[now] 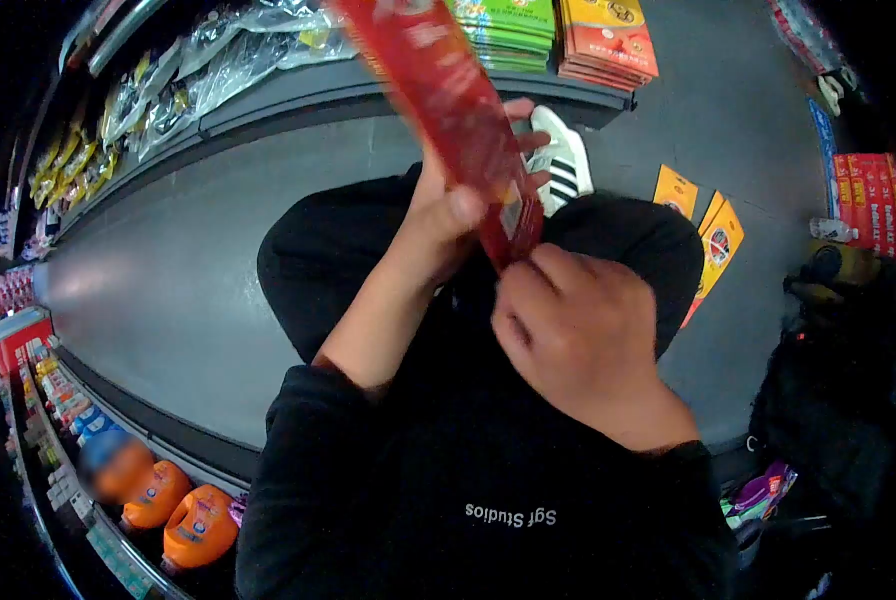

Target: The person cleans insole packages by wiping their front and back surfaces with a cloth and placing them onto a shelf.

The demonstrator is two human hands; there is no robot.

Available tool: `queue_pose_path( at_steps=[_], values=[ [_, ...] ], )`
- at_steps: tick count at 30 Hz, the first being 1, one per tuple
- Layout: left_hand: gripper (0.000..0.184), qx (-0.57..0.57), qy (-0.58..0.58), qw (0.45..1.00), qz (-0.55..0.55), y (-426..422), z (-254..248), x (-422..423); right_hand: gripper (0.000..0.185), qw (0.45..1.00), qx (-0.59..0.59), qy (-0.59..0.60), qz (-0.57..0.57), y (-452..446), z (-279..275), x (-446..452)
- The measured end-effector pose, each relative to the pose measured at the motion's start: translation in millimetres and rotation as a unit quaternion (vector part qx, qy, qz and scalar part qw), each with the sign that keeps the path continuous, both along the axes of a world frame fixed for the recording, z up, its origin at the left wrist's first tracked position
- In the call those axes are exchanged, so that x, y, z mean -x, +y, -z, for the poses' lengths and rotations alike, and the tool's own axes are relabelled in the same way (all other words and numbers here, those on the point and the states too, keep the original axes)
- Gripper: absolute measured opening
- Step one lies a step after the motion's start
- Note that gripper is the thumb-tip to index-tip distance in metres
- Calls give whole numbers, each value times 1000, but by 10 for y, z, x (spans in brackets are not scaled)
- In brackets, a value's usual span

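Observation:
A long, flat red package with a pale label near its lower end is held up at a slant in front of my lap. Part of its surface is blurred. My left hand grips it from behind, with the thumb along the near edge and the fingertips showing past the far edge. At the package's lower end, my right hand is closed with thumb and forefinger pinching the corner. The fingers of my right hand are curled in and partly hidden.
Yellow-orange flat packets lie on the floor by my right knee. Stacked green packs and orange packs sit on the low shelf ahead. Orange detergent jugs stand on the left shelf; red boxes are at right.

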State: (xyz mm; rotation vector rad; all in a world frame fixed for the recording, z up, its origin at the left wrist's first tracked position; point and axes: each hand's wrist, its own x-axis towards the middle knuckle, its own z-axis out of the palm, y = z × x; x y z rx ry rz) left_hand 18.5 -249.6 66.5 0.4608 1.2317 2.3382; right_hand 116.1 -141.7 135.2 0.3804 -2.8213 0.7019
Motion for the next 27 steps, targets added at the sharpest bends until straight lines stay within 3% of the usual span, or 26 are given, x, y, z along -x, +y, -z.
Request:
queue_pose_path(
  at_steps=[1,2,3,5,7,9,11,13,14,21,23,27],
  values=[
    [103,2,-24,999,25,-55,-27,3,16,1000,0,-2,-21,-63,43,-21],
    [84,-94,-53,993,-42,-38,-64,-22,16,997,22,-7,-70,-82,11,-30],
    [84,-90,-56,993,-44,-99,-48,11,16,997,26,-10,-72,-93,-3,-64],
    [83,-254,-137,957,21,-264,12,173,17,950,192,-80,-233,-96,-25,-176],
    [85,-303,-151,940,39,-341,77,280,18,940,217,-83,-251,-72,-13,-195],
    [88,-336,-160,926,63,-377,115,326,19,957,216,-101,-163,-21,54,-196],
    [90,-400,-153,897,112,-386,110,316,17,954,232,-117,-149,65,96,-184],
    [91,-352,-107,922,119,-379,94,312,16,943,311,-87,-82,120,123,-183],
    [92,-357,-156,916,100,-374,61,239,17,939,321,-99,-72,168,138,-172],
    [91,-300,-146,939,85,-327,16,215,14,908,395,-133,31,250,171,-162],
    [93,-295,-184,933,90,-306,43,195,19,899,408,-106,116,233,155,-142],
    [95,-312,-190,925,101,-258,-3,180,27,846,502,-131,125,222,221,-169]
  ],
)
